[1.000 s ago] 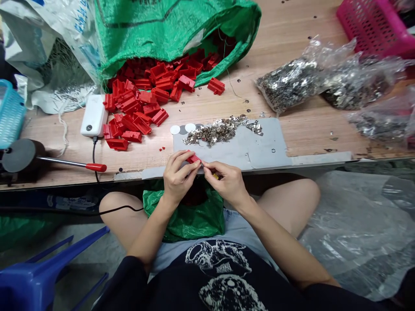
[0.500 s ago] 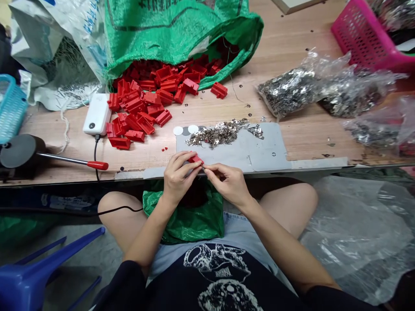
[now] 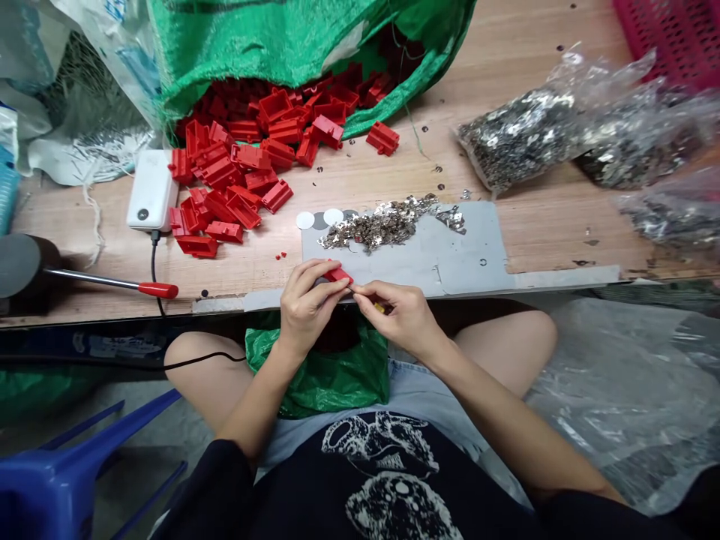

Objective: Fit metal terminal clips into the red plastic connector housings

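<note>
My left hand (image 3: 307, 304) pinches a small red plastic housing (image 3: 338, 275) just above the table's front edge. My right hand (image 3: 402, 311) is closed on a thin dark piece, whose tip meets the near end of the housing; a bit of yellow shows under the fingers, and I cannot make out its kind. Behind the hands, a heap of small silvery metal clips (image 3: 388, 225) lies on a grey mat (image 3: 466, 255). Under the hands, a green bag (image 3: 337, 382) rests open on the lap.
Red housings (image 3: 225, 169) spill from a large green sack (image 3: 253, 45). Left stand a white power bank (image 3: 151, 191) with a black cable and a lever with a red grip (image 3: 158, 290). Clear bags of metal parts (image 3: 517, 142) and a pink basket (image 3: 675, 37) are at right.
The view has shifted slightly closer to the table. Both hands keep nearly the same hold on the red housing and the thin piece; a little yellow now shows under my right hand.
</note>
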Available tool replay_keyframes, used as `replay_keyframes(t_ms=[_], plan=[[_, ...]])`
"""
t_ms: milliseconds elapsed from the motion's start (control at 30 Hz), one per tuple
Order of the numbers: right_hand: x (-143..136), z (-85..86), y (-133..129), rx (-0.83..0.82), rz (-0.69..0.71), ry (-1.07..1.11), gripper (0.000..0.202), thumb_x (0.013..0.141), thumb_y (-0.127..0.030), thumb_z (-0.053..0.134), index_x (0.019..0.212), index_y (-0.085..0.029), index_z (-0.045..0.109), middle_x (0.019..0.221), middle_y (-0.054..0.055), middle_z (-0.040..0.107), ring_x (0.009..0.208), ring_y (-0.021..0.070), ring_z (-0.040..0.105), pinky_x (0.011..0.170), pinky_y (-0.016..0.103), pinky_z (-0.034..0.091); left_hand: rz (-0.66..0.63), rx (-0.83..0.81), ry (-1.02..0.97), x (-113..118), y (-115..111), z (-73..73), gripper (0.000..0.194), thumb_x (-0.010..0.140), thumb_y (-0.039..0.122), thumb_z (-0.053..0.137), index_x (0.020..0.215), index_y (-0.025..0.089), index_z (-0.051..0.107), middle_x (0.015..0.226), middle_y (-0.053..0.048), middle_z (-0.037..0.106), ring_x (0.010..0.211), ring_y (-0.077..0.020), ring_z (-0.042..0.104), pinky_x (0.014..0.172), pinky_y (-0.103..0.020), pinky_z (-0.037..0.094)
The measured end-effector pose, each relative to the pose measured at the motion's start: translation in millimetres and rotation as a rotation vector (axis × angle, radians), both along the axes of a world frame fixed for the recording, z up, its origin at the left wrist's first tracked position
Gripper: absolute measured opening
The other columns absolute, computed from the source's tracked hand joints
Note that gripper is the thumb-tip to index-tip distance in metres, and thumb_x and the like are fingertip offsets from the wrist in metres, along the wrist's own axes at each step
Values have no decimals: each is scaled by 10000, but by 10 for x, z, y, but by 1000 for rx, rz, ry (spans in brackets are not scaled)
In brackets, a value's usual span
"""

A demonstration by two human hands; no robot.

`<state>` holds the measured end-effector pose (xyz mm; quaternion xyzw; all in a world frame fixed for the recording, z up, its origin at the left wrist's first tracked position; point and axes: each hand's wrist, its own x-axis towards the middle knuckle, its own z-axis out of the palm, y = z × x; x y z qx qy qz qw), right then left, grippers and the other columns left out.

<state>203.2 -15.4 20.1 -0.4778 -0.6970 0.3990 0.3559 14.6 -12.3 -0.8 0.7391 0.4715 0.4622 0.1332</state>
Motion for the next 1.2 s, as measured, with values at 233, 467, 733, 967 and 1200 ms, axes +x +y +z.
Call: replay_keyframes(t_ms=[233,467,733,967,1200], plan=[[33,-91,-42,-25,-27,74,209,960,-330,613,1033,-195,756,828,38,782,634,151,691,599,265,546,18,6,13,9,-13,-18,86,903,215,742,984,243,753,1167,-61,748,1123,-214,676,963,-451,608],[-3,-86,-38,-37,-35,10,196,968,-318,598,1008,-203,752,854,42,773,676,158,697,610,261,539,11,35,5,11,-18,-22,128,888,192,755,1008,233,748,1179,-68,744,1132,-213,669,979,-443,600],[21,-69,-11,-154,-24,81,225,951,-379,620,984,-186,731,732,21,712,634,147,663,562,241,505,35,-12,31,25,-27,7,92,916,233,731,1008,231,744,1166,-66,745,1138,-213,662,993,-443,592],[0,-160,-100,-271,-198,360,306,935,-459,672,1069,-186,700,665,-30,604,439,73,466,403,215,343,72,125,111,121,-132,-58,73,921,156,690,956,210,723,1174,-90,718,1199,-234,629,1011,-435,591],[6,187,246,-203,-247,303,374,871,-512,728,1083,-211,667,616,-68,508,420,77,383,409,236,310,131,184,216,134,-215,-95,110,947,120,622,956,206,692,1172,-78,712,1266,-255,591,1010,-433,595]])
